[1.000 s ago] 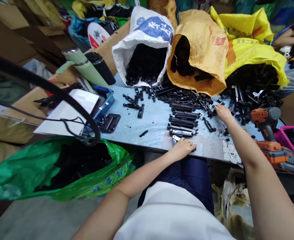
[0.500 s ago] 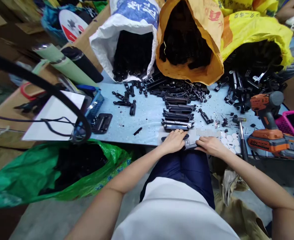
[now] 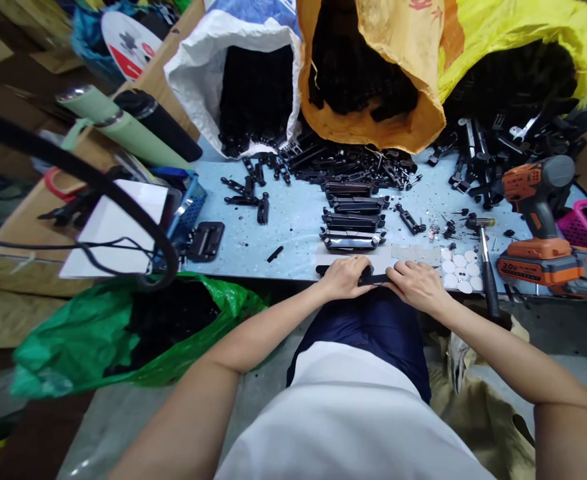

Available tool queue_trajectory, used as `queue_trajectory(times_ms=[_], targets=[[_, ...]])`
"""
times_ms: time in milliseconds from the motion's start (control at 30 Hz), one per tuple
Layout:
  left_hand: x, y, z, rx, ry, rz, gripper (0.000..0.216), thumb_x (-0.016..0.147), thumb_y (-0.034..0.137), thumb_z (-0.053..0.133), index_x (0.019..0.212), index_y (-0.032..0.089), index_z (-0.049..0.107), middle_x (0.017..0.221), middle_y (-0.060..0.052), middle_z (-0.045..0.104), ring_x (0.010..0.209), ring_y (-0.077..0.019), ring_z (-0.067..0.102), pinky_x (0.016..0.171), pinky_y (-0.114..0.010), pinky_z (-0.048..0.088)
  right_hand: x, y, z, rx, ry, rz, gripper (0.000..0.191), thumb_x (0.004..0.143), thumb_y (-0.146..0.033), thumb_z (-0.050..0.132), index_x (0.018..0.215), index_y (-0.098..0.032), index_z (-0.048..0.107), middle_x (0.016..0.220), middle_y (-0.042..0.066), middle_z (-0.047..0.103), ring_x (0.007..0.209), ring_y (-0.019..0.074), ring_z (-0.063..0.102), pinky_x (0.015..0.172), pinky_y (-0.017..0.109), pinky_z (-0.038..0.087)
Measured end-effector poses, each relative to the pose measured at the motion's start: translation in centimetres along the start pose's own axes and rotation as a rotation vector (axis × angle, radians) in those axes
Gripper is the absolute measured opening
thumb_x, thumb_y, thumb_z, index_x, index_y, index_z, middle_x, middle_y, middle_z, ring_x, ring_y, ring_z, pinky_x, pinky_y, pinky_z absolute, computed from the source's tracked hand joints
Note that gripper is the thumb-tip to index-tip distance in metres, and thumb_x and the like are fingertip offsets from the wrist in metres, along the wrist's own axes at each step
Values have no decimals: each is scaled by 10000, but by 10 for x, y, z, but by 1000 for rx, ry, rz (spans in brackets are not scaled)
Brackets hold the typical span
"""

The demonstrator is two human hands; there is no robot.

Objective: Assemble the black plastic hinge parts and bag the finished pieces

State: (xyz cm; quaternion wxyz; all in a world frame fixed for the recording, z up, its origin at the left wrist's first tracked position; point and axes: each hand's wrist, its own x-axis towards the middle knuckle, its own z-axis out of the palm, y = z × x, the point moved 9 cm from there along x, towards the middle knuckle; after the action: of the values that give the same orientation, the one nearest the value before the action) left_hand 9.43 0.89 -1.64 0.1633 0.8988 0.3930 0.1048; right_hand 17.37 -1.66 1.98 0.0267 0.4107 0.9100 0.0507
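Observation:
Both of my hands meet at the near edge of the pale blue table (image 3: 293, 233). My left hand (image 3: 344, 279) and my right hand (image 3: 416, 285) are closed on the two ends of one long black plastic part (image 3: 377, 279) lying along that edge. Just beyond my fingers, several similar black parts lie in a neat stack of rows (image 3: 353, 220). A heap of loose black parts (image 3: 358, 170) spreads behind the stack.
An orange cordless drill (image 3: 540, 220) and a hammer (image 3: 486, 263) lie at the right, beside white discs (image 3: 457, 270). White (image 3: 213, 73), orange (image 3: 398, 67) and yellow (image 3: 523, 27) sacks of black parts stand behind. A green bag (image 3: 98, 340) sits low on the left. A pink basket (image 3: 580, 230) is at far right.
My right hand has come back from the loose parts at the right rear to the near edge and joined my left hand on the black part. The view has tilted downward.

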Motion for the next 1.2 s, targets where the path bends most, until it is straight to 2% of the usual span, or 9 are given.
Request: queue_trajectory(times_ms=[200,333,467,633,767,867,967,1100,1200], targets=[[18,39,1,76,-139,133,388,795,464,550,985,129,496,948,-105,603,931,-237,566,755,-320,451,-31,10,20,55,186,33,389,939,-394,315,817,-167,606,675,45,580,644,151,493,577,272,277],[86,78,-11,65,-51,174,330,890,289,429,1186,142,426,1119,-118,551,1017,-221,525,816,-319,429,-55,31,26,76,296,108,345,933,-358,347,892,-148,618,736,69,615,694,167,518,630,278,342],[160,104,8,78,-104,181,294,861,68,373,1100,151,524,1052,-107,575,982,-198,539,755,-274,433,-65,38,27,124,321,144,344,929,-363,351,919,-154,623,789,77,629,709,167,536,647,285,385],[196,106,34,87,-139,140,262,835,8,372,946,84,597,977,-138,601,928,-189,564,753,-264,442,-75,61,23,213,377,275,352,929,-379,339,961,-174,623,877,88,639,788,183,560,710,300,428],[184,91,21,85,-90,95,221,840,48,403,940,105,593,941,-104,603,881,-169,575,764,-256,452,-90,126,26,186,359,704,306,916,-313,358,1028,-169,604,930,104,626,878,212,565,758,315,431],[155,68,-8,21,45,48,187,864,140,425,923,146,602,901,-67,595,836,-158,585,758,-257,466,-85,164,43,187,153,907,245,864,-274,449,1008,-170,617,918,98,619,816,211,582,703,299,434],[110,35,-35,-47,196,32,199,866,161,421,931,179,608,856,-45,594,791,-144,588,731,-249,479,-70,178,54,228,38,905,169,818,-208,483,825,-173,648,825,83,621,686,183,586,632,281,432],[39,-22,-62,-124,352,-83,211,868,167,400,913,161,607,840,-55,598,802,-156,583,742,-275,484,-56,161,32,418,366,742,179,800,-269,500,689,-177,607,699,64,613,620,181,575,603,304,462],[1,-49,-64,-141,335,-170,214,870,179,395,889,162,607,817,-48,592,776,-155,576,720,-279,486,-48,130,20,727,543,615,225,793,-389,535,712,-186,589,696,43,622,614,167,587,600,305,495]])
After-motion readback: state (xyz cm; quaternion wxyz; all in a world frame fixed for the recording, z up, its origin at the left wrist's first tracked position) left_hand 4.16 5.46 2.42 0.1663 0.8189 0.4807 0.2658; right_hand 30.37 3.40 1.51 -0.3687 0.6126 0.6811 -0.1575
